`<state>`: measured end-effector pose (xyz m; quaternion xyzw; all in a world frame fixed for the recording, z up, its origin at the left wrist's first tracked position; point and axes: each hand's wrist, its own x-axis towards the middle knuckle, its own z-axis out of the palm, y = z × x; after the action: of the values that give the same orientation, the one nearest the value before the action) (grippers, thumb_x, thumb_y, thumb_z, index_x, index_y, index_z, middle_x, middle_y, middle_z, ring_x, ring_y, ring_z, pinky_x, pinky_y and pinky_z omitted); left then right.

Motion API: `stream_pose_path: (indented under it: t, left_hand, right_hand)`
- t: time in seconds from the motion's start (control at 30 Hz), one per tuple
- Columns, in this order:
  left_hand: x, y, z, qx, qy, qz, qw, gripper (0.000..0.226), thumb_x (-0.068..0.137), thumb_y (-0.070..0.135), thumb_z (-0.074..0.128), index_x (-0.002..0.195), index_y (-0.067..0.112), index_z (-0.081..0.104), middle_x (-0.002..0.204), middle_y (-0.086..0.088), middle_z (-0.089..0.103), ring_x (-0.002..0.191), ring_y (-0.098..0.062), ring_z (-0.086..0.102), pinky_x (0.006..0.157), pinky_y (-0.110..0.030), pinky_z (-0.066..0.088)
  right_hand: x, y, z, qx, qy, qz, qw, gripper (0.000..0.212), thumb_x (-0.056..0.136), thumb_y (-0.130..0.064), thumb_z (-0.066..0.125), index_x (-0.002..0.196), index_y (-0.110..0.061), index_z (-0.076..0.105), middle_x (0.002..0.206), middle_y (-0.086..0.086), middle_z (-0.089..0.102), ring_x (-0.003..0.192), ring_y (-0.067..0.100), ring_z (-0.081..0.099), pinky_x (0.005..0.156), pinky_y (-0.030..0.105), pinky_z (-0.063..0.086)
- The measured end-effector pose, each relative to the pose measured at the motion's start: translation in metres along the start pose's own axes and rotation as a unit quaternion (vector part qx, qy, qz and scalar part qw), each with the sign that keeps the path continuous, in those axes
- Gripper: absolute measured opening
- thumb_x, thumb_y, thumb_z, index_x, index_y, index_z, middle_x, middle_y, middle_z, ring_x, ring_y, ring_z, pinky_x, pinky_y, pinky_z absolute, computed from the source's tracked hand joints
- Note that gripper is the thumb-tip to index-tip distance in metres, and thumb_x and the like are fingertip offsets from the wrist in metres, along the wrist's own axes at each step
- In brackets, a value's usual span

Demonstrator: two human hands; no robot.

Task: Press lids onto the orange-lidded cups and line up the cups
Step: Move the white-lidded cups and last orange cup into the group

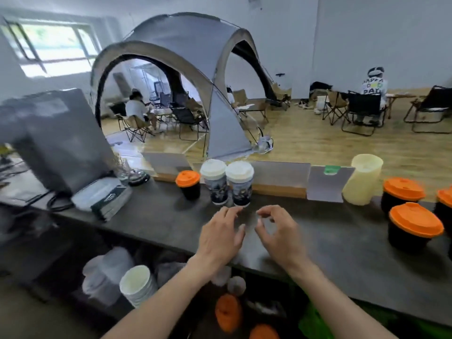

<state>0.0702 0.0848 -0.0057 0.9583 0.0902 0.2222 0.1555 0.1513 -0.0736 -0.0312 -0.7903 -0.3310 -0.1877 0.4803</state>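
One black cup with an orange lid stands at the back of the dark counter, left of two white-lidded printed cups. More black cups with orange lids sit at the right: one further back, one nearer, and one cut off by the frame edge. My left hand and my right hand hover side by side over the counter just in front of the white-lidded cups. Both hands hold nothing, with fingers apart and curled.
A pale yellow stack of cups stands behind the right-hand group. Clear sign holders line the counter's back edge. A grey machine and a folded packet are at the left. Below the counter are stacked white cups and orange lids.
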Motion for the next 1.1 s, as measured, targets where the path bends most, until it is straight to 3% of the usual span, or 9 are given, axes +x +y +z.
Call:
stream_pose_path:
  t: [0.27,0.4,0.47,0.57,0.63,0.73,0.8,1.0,1.1]
  left_hand:
    - [0.041,-0.144,-0.048,0.022,0.035,-0.066,0.997,0.044,0.094,0.039,0.064,0.136,0.025,0.057,0.123,0.006,0.06,0.11,-0.015,0.063,0.085,-0.033,0.053]
    - [0.066,-0.161,-0.043,-0.073,0.039,-0.078,0.994,0.036,0.091,0.04,0.07,0.123,0.027,0.063,0.109,0.011,0.066,0.094,-0.008,0.065,0.082,-0.031,0.055]
    - [0.075,-0.15,-0.031,-0.135,0.013,-0.051,0.989,0.032,0.09,0.038,0.072,0.119,0.027,0.064,0.101,0.014,0.068,0.089,-0.002,0.065,0.082,-0.027,0.056]
    - [0.087,-0.12,-0.008,-0.198,-0.034,-0.001,0.98,0.039,0.09,0.034,0.073,0.127,0.026,0.063,0.111,0.012,0.071,0.098,-0.002,0.067,0.089,-0.031,0.059]
    - [0.096,-0.101,0.005,-0.206,-0.051,0.015,0.977,0.047,0.09,0.032,0.072,0.135,0.025,0.058,0.122,0.007,0.071,0.108,-0.007,0.067,0.095,-0.035,0.057]
    - [0.106,-0.083,0.019,-0.201,-0.087,0.001,0.976,0.062,0.089,0.03,0.071,0.146,0.026,0.046,0.138,0.003,0.065,0.125,-0.018,0.062,0.105,-0.039,0.052]
    - [0.108,-0.078,0.026,-0.206,-0.091,-0.01,0.974,0.071,0.087,0.027,0.069,0.151,0.025,0.038,0.143,0.002,0.062,0.13,-0.02,0.059,0.108,-0.039,0.049]
    - [0.103,-0.055,0.029,-0.236,-0.048,-0.016,0.97,0.062,0.089,0.029,0.071,0.145,0.025,0.045,0.136,0.004,0.065,0.126,-0.015,0.06,0.106,-0.039,0.051]
    - [0.094,-0.032,0.027,-0.257,-0.024,-0.002,0.966,0.053,0.09,0.035,0.072,0.137,0.028,0.05,0.127,0.009,0.068,0.118,-0.007,0.064,0.1,-0.036,0.056]
  right_hand:
    - [0.055,-0.053,0.14,0.027,-0.037,-0.008,0.999,0.017,0.089,-0.027,0.068,0.105,-0.028,0.065,0.099,-0.016,0.063,0.09,0.0,0.059,0.079,0.027,0.054]
    - [0.058,-0.047,0.152,0.067,0.127,0.058,0.988,0.02,0.087,-0.018,0.074,0.101,-0.021,0.06,0.09,-0.007,0.059,0.08,0.007,0.058,0.071,0.027,0.051]
    - [0.064,-0.031,0.142,0.094,0.213,0.132,0.963,0.026,0.087,-0.019,0.071,0.106,-0.02,0.053,0.094,-0.001,0.055,0.083,0.017,0.056,0.075,0.036,0.052]
    - [0.077,-0.007,0.122,0.074,0.287,0.172,0.94,0.039,0.082,-0.024,0.064,0.118,-0.014,0.05,0.106,0.004,0.053,0.094,0.019,0.054,0.087,0.038,0.049]
    - [0.088,0.005,0.11,0.047,0.25,0.181,0.95,0.056,0.081,-0.022,0.067,0.132,-0.013,0.046,0.121,0.005,0.053,0.11,0.018,0.053,0.096,0.031,0.045]
    - [0.101,0.016,0.099,0.042,0.095,0.182,0.978,0.088,0.082,-0.012,0.073,0.156,-0.021,0.028,0.151,0.002,0.044,0.136,0.013,0.043,0.111,0.029,0.035]
    - [0.105,0.021,0.095,0.031,0.025,0.159,0.986,0.093,0.08,-0.01,0.074,0.158,-0.026,0.026,0.156,-0.003,0.042,0.141,0.008,0.038,0.115,0.026,0.03]
    - [0.096,0.017,0.065,0.016,0.075,0.125,0.989,0.078,0.082,-0.011,0.076,0.149,-0.028,0.04,0.144,-0.003,0.051,0.129,0.005,0.045,0.107,0.023,0.036]
    - [0.081,0.019,0.037,0.026,0.097,0.113,0.988,0.08,0.081,-0.013,0.077,0.149,-0.032,0.04,0.144,-0.007,0.051,0.129,0.006,0.048,0.106,0.028,0.043]
